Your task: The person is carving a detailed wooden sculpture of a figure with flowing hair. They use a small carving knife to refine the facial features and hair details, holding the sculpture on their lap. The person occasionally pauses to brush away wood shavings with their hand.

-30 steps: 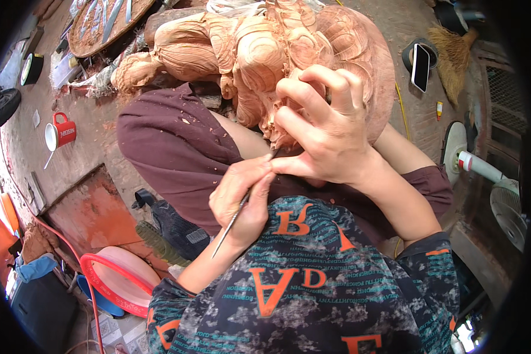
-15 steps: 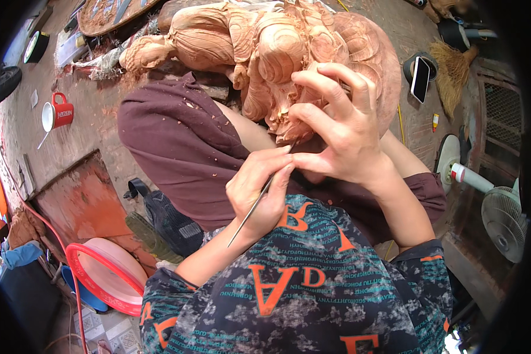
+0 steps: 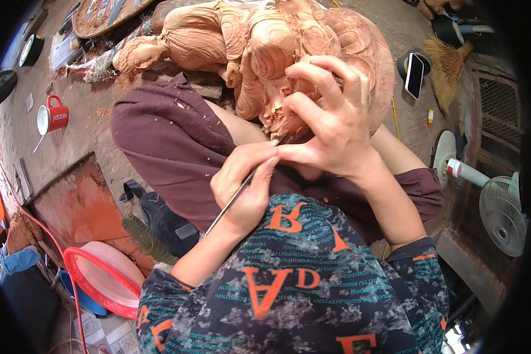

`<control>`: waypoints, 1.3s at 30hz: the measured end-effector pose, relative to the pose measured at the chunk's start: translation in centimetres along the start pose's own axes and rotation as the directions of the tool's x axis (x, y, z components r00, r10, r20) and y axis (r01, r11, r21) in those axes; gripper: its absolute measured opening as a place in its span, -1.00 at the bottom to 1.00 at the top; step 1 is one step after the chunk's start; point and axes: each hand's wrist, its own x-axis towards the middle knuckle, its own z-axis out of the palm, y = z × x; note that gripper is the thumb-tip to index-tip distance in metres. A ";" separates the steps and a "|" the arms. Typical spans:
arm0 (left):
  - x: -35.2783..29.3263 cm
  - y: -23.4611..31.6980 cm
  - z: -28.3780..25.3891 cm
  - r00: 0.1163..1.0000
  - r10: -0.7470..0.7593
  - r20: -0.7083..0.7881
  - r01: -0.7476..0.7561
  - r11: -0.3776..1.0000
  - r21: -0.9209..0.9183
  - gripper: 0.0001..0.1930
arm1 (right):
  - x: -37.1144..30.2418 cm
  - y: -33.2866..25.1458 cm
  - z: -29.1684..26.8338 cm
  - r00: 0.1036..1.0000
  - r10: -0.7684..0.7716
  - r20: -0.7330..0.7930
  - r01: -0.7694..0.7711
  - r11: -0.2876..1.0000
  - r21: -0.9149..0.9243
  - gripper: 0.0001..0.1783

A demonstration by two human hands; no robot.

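Observation:
A pale reddish wood carving (image 3: 269, 47) of a draped figure lies across the far side of my lap, its head at the left and a broad round mass at the right. My left hand (image 3: 242, 183) is closed around a thin chisel (image 3: 225, 210), whose shaft runs back over the wrist. The chisel's front end meets the folds at the carving's near edge; its very tip is hard to see. Over that same part arches my right hand (image 3: 336, 121), fingers apart and curved against the wood. Its thumb presses beside the left fingertips at the chisel.
Wood chips dot my maroon trousers (image 3: 171, 133). At left are a red mug (image 3: 57, 117) and a red-rimmed basin (image 3: 103, 277). A tray of tools (image 3: 91, 26) sits far left. At right are a phone (image 3: 414, 76), a straw broom (image 3: 443, 71) and a fan (image 3: 502, 215).
The whole view has shifted slightly left. The chisel's shaft lies at a somewhat flatter slant, its rear end farther left. Both hands keep nearly the same places on the carving.

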 end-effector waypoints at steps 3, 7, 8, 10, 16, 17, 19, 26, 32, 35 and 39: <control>-0.3 -0.5 -0.3 0.995 0.099 0.015 -0.100 0.994 0.050 -0.85 | -0.3 -0.3 0.3 0.999 0.025 -0.028 -0.025 1.000 -0.001 -0.48; -1.0 -1.0 0.7 0.990 0.120 0.069 -0.123 0.991 0.047 -0.84 | -0.8 0.6 0.0 0.997 -0.073 -0.007 0.073 0.997 0.030 -0.52; -1.0 -1.4 0.5 0.992 0.106 0.065 -0.107 0.994 0.015 -0.83 | -0.8 0.5 0.1 0.998 -0.061 -0.005 0.061 0.998 0.024 -0.52; -1.0 -1.6 -0.1 0.992 0.110 0.066 -0.110 0.994 0.008 -0.82 | -0.8 0.0 0.2 1.000 -0.025 0.002 0.025 1.000 0.003 -0.53; -1.6 -1.5 0.7 0.976 0.211 0.052 -0.215 0.972 0.097 -0.79 | -0.7 0.3 0.1 0.998 -0.055 -0.004 0.055 0.998 0.041 -0.56; -1.5 -1.4 0.9 0.977 0.205 0.059 -0.210 0.974 0.082 -0.79 | -0.6 0.5 0.0 0.998 -0.068 -0.011 0.068 0.997 0.042 -0.56; -1.3 -1.7 0.9 0.978 0.197 0.066 -0.201 0.977 0.067 -0.79 | -0.8 0.8 -0.1 0.997 -0.075 -0.022 0.076 0.996 0.041 -0.57; -1.2 -1.7 -0.5 0.983 0.179 0.047 -0.182 0.981 0.067 -0.84 | -1.0 -0.2 0.4 0.998 -0.006 -0.059 0.007 1.000 0.017 -0.54; -1.1 -1.7 0.4 0.995 0.094 0.021 -0.093 0.995 -0.033 -0.84 | -0.2 0.3 -0.1 0.998 -0.054 -0.026 0.055 0.998 0.011 -0.51; -0.9 -1.7 -0.5 0.996 0.056 -0.067 -0.055 0.998 0.017 -0.87 | -0.3 -0.4 1.0 0.994 0.040 -0.104 -0.045 0.998 -0.051 -0.49; -1.1 -0.6 0.1 0.996 0.066 0.060 -0.067 0.997 0.023 -0.86 | -0.4 0.8 -1.1 0.998 -0.061 -0.001 0.061 0.997 0.050 -0.51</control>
